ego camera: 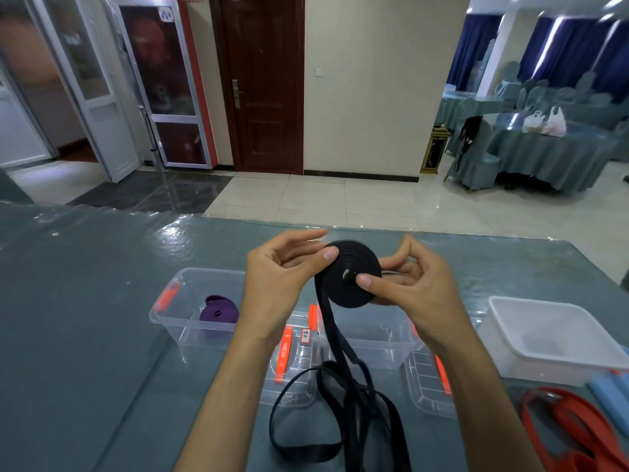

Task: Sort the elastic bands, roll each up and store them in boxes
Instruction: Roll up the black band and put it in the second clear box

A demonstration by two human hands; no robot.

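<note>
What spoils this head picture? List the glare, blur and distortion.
Head view: ceiling light glares off the glossy cover of the table near its far edge and off the floor tiles; the upper corners are smeared with blur; wide-angle bending curves the table edge and the door frames. The black band roll, held between left hand and right hand, stays sharp.

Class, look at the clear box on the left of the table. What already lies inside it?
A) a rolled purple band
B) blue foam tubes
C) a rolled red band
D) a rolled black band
A: a rolled purple band lies in the left clear box, while the black band is held in both hands and the red bands lie loose on the table.
</note>
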